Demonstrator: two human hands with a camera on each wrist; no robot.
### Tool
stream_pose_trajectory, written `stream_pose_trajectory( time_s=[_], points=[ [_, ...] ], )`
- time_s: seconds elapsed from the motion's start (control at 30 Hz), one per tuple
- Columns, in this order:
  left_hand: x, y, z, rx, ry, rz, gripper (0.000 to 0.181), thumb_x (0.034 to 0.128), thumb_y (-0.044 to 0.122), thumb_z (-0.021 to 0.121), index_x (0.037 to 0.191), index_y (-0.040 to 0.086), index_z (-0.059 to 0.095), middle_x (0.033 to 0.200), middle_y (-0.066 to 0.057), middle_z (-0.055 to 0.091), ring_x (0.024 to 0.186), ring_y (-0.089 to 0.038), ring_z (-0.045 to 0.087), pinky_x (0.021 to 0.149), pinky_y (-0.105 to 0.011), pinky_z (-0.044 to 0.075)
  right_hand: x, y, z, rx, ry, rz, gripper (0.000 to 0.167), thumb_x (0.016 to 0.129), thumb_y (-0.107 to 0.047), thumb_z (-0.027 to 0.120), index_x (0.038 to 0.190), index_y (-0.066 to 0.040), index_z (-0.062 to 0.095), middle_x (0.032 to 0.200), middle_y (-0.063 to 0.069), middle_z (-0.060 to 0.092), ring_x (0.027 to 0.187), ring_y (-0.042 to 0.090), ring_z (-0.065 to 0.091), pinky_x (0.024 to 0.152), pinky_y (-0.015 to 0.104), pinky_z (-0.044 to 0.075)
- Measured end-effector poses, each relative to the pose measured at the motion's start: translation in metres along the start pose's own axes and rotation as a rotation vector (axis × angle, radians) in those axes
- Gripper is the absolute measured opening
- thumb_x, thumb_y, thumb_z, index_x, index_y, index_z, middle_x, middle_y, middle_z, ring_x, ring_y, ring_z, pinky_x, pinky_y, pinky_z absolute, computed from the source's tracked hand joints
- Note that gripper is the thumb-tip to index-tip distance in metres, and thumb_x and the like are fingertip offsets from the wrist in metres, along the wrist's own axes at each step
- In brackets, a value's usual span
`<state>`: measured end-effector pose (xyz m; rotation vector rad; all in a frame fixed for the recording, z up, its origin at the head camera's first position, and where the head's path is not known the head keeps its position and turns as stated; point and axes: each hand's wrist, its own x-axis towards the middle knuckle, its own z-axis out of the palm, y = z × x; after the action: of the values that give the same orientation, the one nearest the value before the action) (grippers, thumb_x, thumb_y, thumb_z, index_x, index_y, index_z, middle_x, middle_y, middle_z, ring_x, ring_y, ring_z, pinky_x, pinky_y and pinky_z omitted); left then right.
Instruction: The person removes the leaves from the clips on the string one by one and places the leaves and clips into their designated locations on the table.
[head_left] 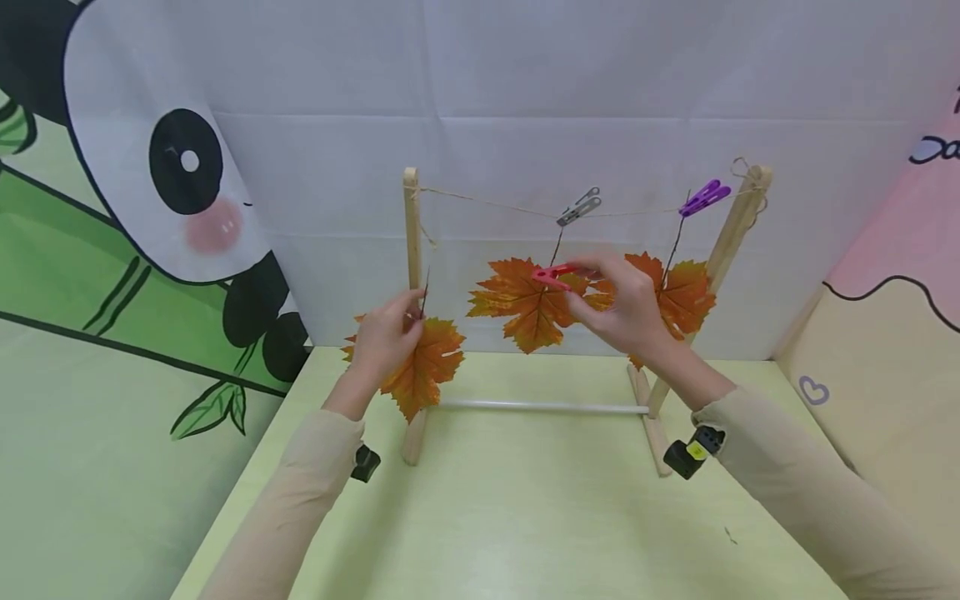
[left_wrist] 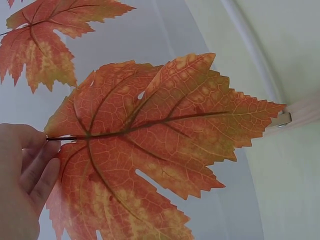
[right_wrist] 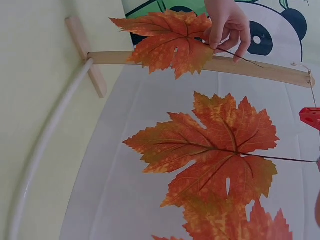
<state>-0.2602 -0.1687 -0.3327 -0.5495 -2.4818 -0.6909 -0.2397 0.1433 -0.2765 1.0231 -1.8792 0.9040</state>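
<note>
Leaves [head_left: 534, 323]: three
Clothespins [head_left: 553, 277]: three
Hands [head_left: 386, 333]: two
Wooden posts [head_left: 412, 229]: two
Wooden feet [head_left: 654, 435]: two
White rod [head_left: 540, 407]: one
String [head_left: 495, 202]: one
Desk [head_left: 525, 517]: one

A white backdrop [head_left: 525, 67] with straight creases stands behind the pale yellow-green tabletop [head_left: 525, 517], and at the left a cartoon panda [head_left: 112, 108] with a black eye and pink cheek adjoins a slanting green band [head_left: 60, 242], a leafy sprig [head_left: 213, 412] drawn below it. On the right, a side panel [head_left: 885, 367] shows pink above cream, divided by a wavy black line, with a small purple heart outline [head_left: 802, 388] low on the cream. A thin, dark mark [head_left: 731, 536] shows on the tabletop's right part.
</note>
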Motion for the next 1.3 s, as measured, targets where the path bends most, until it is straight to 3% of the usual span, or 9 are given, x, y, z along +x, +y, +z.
stream_pose_trajectory(
  time_s=[0.43, 0.67, 1.0, 1.3],
  points=[
    [-0.016, -0.018, 0.002, 0.012, -0.084, -0.119, 0.034, 0.0847, 0.005, 0.059, 0.118, 0.006, 0.054, 0.087, -0.010, 0.066, 0.073, -0.023, 0.064, 0.062, -0.036, 0.053, -0.040, 0.010, -0.011, 0.010, -0.019, 0.077, 0.036, 0.066, 0.008, 0.070, 0.102, 0.006, 0.062, 0.092, 0.015, 0.065, 0.078, 0.027, 0.060, 0.073, 0.019, 0.047],
    [-0.024, -0.024, 0.003, 0.015, -0.111, -0.145, 0.037, 0.0846, 0.004, 0.060, 0.121, 0.006, 0.053, 0.088, -0.010, 0.066, 0.072, -0.023, 0.063, 0.063, -0.036, 0.052, -0.058, 0.013, -0.016, -0.028, 0.000, 0.107, 0.041, 0.059, 0.012, 0.073, 0.099, 0.005, 0.064, 0.089, 0.014, 0.066, 0.076, 0.025, 0.060, 0.071, 0.017, 0.046],
    [-0.038, -0.035, 0.008, -0.007, -0.144, -0.183, 0.038, 0.0849, 0.005, 0.060, 0.122, 0.008, 0.052, 0.088, -0.009, 0.065, 0.072, -0.022, 0.062, 0.064, -0.036, 0.053, -0.087, 0.021, -0.022, -0.040, -0.015, 0.190, 0.041, 0.061, 0.013, 0.073, 0.099, 0.006, 0.064, 0.086, 0.013, 0.065, 0.074, 0.023, 0.059, 0.070, 0.011, 0.044],
    [-0.046, -0.039, 0.008, 0.013, -0.180, -0.196, 0.039, 0.0843, 0.004, 0.060, 0.122, 0.008, 0.051, 0.089, -0.009, 0.065, 0.072, -0.022, 0.062, 0.064, -0.036, 0.053, -0.098, -0.001, -0.029, -0.056, -0.011, 0.278, 0.036, 0.059, 0.020, 0.068, 0.094, 0.013, 0.061, 0.080, 0.019, 0.062, 0.072, 0.011, 0.056, 0.071, 0.008, 0.041]
  ],
)
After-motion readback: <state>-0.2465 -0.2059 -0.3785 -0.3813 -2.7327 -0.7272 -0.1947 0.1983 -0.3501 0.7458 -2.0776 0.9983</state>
